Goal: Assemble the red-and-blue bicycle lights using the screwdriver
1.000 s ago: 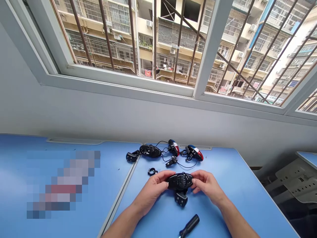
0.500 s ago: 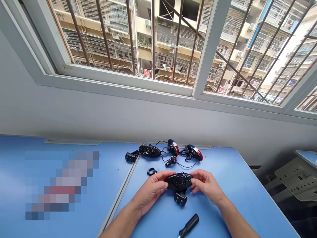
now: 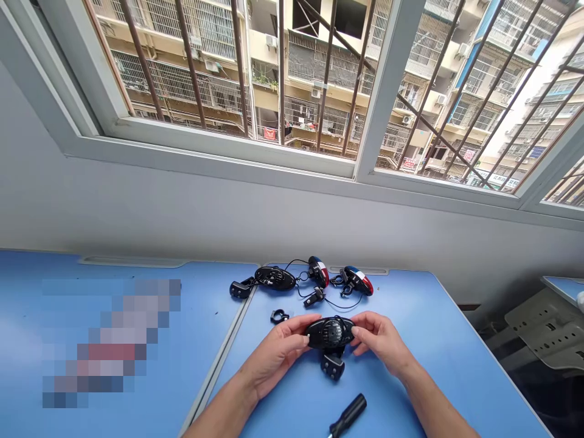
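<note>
Glossy black oval plastic device (image 3: 331, 333) with a domed, ribbed centre is held at the lower centre of the frame, directly between the two hands. Its left end is pinched by the left hand (image 3: 283, 348), thumb set on the near face and fingers along the upper edge; its right end is pinched in much the same way by the right hand (image 3: 382, 340). Both grips are narrow, closed only on the tips of the oval, so the domed middle is left uncovered. Below the oval, a small black plastic block with round grey buttons (image 3: 333, 366) is seen between the hands, gripped by neither; whether it is touching the tabletop cannot be told.

Near the bottom edge of the frame, a black-handled screwdriver (image 3: 349, 416) is laid slantwise on the blue tabletop (image 3: 387, 395), its shaft cut off by the edge. Just above the left hand, a black ring-shaped plastic clamp (image 3: 279, 316) is placed. Farther up, along the back of the tabletop, a second black oval device (image 3: 275, 278) is set to the left of two red, white and blue oval units with black backs (image 3: 358, 281), with thin black cables strung among them. A barred window in a pale grey frame (image 3: 219, 155) is seen across the upper part.
</note>
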The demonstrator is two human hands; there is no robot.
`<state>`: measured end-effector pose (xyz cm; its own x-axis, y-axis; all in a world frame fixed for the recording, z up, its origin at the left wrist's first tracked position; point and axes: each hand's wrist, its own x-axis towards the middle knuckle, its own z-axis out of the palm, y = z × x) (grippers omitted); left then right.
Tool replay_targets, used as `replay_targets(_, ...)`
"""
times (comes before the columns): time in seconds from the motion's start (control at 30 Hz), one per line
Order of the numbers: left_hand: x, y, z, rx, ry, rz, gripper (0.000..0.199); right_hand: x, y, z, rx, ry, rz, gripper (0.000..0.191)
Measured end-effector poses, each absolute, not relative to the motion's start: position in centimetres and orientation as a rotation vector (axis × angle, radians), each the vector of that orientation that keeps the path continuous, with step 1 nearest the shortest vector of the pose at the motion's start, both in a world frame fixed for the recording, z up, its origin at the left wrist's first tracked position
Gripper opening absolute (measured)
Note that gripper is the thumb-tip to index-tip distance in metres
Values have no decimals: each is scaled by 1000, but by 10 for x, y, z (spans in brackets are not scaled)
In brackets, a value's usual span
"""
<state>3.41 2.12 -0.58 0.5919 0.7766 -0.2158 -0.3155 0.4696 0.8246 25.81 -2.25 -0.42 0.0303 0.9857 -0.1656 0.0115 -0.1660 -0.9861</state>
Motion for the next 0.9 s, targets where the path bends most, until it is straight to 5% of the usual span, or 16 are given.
replay_targets(0.9,37,22,-3,834,732,741,44,255,-23,-3,-1342,-1108,1332,48)
